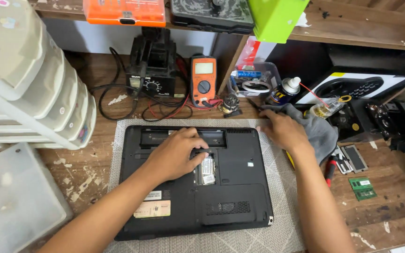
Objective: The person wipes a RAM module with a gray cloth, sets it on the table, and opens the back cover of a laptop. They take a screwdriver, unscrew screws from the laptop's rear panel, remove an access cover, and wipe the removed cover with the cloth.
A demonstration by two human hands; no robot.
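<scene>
Two bare hands work over a black laptop [195, 182] that lies bottom-up on a grey woven mat [277, 187] on the wooden surface [380, 215]. The left hand [174, 154] rests palm-down on the laptop's underside, its fingers [198, 143] curled together and bent down at the top edge of an open memory bay [206, 168]. The fingertips touch the rim of that bay; whether they pinch anything there I cannot tell. Green memory modules with white labels show in the bay just below and to the right of those fingers.

The right hand [284, 131] lies off the laptop's upper right corner, fingers loosely together and flat, pressing on a grey cloth [322, 133] that spills over the mat's edge. It holds nothing that shows.

Near the cloth, to its right, lie small metal cover plates [352, 159] and a red-handled tool [330, 169], partly hidden by the forearm. Two loose green memory sticks [363, 188] lie farther right, well apart from both hands. Behind the laptop stand a black soldering station [151, 70], an orange multimeter [203, 80] and a spray can [284, 91]. White plastic drawers [33, 84] stand at the left.
</scene>
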